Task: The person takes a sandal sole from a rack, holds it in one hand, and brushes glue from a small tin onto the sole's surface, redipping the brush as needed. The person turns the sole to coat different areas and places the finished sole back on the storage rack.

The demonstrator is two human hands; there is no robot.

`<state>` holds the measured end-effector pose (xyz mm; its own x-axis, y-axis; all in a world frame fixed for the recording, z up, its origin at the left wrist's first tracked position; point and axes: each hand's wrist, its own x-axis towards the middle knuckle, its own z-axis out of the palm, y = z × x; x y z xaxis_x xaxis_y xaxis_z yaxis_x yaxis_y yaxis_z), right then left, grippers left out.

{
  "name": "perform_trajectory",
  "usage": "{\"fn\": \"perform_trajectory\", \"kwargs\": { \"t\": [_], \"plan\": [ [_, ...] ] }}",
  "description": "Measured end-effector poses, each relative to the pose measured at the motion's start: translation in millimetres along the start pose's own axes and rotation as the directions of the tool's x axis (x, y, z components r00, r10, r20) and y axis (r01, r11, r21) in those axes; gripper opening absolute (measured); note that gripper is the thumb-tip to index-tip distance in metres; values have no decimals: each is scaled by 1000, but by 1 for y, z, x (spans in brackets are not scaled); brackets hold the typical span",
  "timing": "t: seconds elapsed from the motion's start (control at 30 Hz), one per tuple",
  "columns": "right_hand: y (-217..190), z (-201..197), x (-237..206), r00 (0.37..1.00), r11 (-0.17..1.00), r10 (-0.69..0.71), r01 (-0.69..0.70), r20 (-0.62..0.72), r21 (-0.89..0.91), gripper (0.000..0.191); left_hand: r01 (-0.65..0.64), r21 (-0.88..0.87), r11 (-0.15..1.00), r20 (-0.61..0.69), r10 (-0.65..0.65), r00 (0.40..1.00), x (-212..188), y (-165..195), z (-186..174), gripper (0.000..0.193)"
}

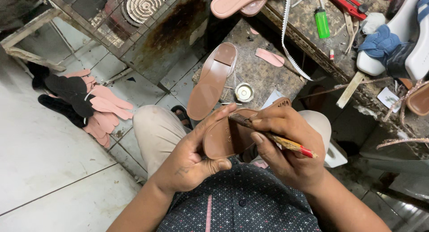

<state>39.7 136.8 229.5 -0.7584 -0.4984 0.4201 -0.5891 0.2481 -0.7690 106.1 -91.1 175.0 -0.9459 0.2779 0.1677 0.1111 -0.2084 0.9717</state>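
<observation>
My left hand grips a brown shoe sole from its left side, thumb over the upper edge. A brush with a wooden, red-tipped handle sits in my right hand, its dark bristle end resting on the sole's inner face. Both hands are held above my lap. Just beyond them, a second brown sole lies on a small worn work block, next to a small round tin.
Pink and black insole cut-outs are heaped on the tiled floor at left. A rusty metal heater box stands behind. The cluttered bench at right holds a green lighter, white zigzag strip, pink sole and white shoe lasts.
</observation>
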Motion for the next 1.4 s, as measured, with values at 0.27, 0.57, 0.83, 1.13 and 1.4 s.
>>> {"fn": "perform_trajectory", "kwargs": {
  "t": [0.27,0.57,0.83,1.13,1.4],
  "plan": [
    [-4,5,0,999,998,-29,27,38,51,25,7,-58,998,8,-7,1000,2,-3,1,86],
    [-5,7,-7,996,998,-58,57,64,23,28,39,-57,998,-18,-41,999,4,-1,2,87],
    [7,9,1,994,960,16,-46,-110,-275,19,63,-127,990,-41,-69,997,2,-4,4,90],
    [-1,15,-7,997,997,33,-37,-63,-63,22,21,74,997,-32,-19,999,5,-9,5,88],
    [3,16,-5,992,965,-42,9,-122,-261,23,-7,139,990,-47,14,999,3,-9,7,89]
  ]
}}
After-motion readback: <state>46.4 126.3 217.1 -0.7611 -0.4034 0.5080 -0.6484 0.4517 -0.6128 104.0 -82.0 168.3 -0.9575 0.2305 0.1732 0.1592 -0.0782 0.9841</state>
